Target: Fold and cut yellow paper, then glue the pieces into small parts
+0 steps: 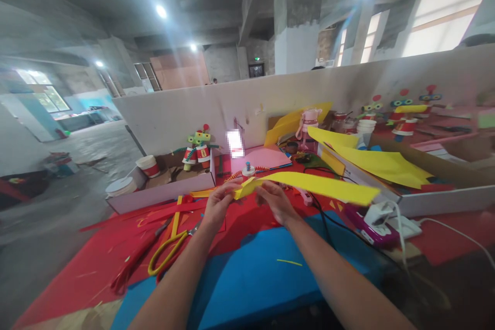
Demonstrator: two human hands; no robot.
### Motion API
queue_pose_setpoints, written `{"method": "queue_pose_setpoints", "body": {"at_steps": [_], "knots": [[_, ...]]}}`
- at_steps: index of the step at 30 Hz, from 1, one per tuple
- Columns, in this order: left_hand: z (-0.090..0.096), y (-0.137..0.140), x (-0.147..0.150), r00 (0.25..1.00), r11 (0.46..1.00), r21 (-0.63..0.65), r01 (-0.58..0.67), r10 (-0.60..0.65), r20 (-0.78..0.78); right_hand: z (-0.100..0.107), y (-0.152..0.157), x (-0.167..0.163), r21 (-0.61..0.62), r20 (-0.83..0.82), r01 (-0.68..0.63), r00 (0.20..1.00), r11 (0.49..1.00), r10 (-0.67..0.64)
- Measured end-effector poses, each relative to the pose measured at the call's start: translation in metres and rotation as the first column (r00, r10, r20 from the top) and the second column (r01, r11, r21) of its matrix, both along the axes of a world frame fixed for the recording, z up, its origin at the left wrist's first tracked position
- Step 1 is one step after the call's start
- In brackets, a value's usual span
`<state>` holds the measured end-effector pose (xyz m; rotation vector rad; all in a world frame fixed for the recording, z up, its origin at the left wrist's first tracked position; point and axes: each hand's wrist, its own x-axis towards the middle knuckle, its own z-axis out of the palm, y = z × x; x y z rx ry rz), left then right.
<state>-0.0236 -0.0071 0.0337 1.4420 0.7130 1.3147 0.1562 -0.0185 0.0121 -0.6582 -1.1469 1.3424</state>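
Note:
Between my two hands is a long yellow paper strip (320, 181), folded at its left end. My left hand (220, 200) pinches the folded end. Closed on the same strip a little to the right, my right hand (275, 200) leaves the long free part stretching out to the right. Just behind the hands stands a small white cup figure (248, 169) with coiled red paper arms. Yellow-handled scissors (168, 252) lie by my left forearm. Under my arms is a blue sheet (247, 263) with a thin yellow scrap on it.
An open box (174, 191) at left holds finished-looking cup robots (201, 147). At right, another box (444, 201) carries yellow sheets (382, 162). A purple power strip (367, 227) with white plugs and cables lies front right. Pink paper (263, 157) and a pink bottle (308, 126) stand behind.

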Motion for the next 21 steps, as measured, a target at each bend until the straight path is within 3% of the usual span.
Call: {"method": "queue_pose_setpoints", "body": {"at_steps": [5, 9, 13, 21], "knots": [[-0.0005, 0.0014, 0.0028, 0.99, 0.989, 0.145, -0.043, 0.062, -0.13, 0.0026, -0.0041, -0.0005, -0.113, -0.182, -0.161, 0.973, 0.98, 0.139], [0.0043, -0.0002, 0.0063, 0.962, 0.954, 0.3, -0.017, 0.098, -0.256, -0.0007, 0.001, 0.0003, -0.238, -0.274, -0.18, 0.955, 0.954, 0.112], [0.0055, -0.0021, 0.0078, 0.949, 0.944, 0.328, -0.037, 0.136, -0.284, -0.0017, 0.0039, 0.001, -0.336, -0.277, -0.152, 0.959, 0.929, 0.057], [-0.0023, 0.0055, 0.0006, 0.948, 0.949, 0.283, -0.135, 0.207, -0.241, -0.0017, 0.0012, 0.0038, -0.288, -0.134, -0.201, 0.977, 0.936, 0.169]]}}
